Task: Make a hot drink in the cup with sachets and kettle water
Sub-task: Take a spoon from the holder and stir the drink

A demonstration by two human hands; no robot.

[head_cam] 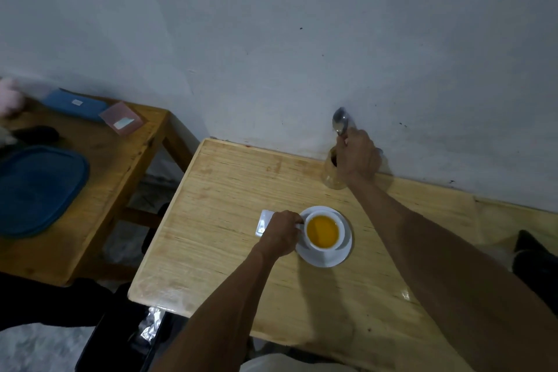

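A white cup [323, 231] full of orange-yellow liquid stands on a white saucer [329, 257] in the middle of the wooden table [229, 190]. My left hand [280, 234] grips the cup's handle on its left side. A silvery sachet [263, 223] lies flat just left of that hand, partly hidden by it. My right hand [357, 157] is at the far edge by the wall, holding a metal spoon [340, 121] with its bowl pointing up, above a glass jar [332, 174]. The kettle is not in view.
A second wooden table [99, 166] stands to the left with blue lids [39, 187], a blue case [74, 104] and a pink packet [120, 121]. A dark bin with crumpled foil [149, 325] sits below the table's near edge. A dark object [534, 263] lies at the right.
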